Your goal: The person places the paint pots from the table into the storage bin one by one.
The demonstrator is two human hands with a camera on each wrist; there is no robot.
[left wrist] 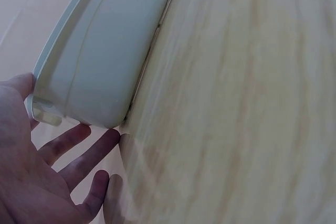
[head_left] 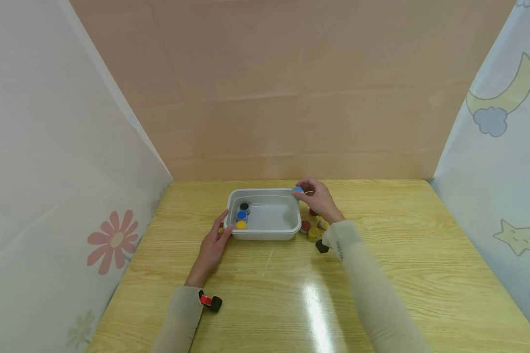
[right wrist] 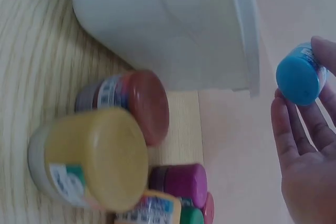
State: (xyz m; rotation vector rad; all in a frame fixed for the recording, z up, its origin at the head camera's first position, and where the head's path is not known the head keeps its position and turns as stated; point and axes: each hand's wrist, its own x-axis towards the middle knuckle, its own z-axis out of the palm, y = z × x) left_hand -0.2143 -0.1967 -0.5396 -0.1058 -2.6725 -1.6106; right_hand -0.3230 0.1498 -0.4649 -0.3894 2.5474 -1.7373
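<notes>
The left hand (head_left: 213,243) and right hand (head_left: 320,200) are bare below a pale beige fabric left sleeve (head_left: 176,318) and matching right sleeve (head_left: 373,294). Small dark vertical lettering (head_left: 339,250), probably printed, marks the right cuff. A black-and-red wrist strap (head_left: 206,300) carries a small black boxy module (head_left: 216,304).

Soft, even light, one glare
A white reflection streaks the wood-grain tabletop (head_left: 256,289); both wrist views look dimmer, the yellow-lidded jar (right wrist: 94,156) softly blurred.
</notes>
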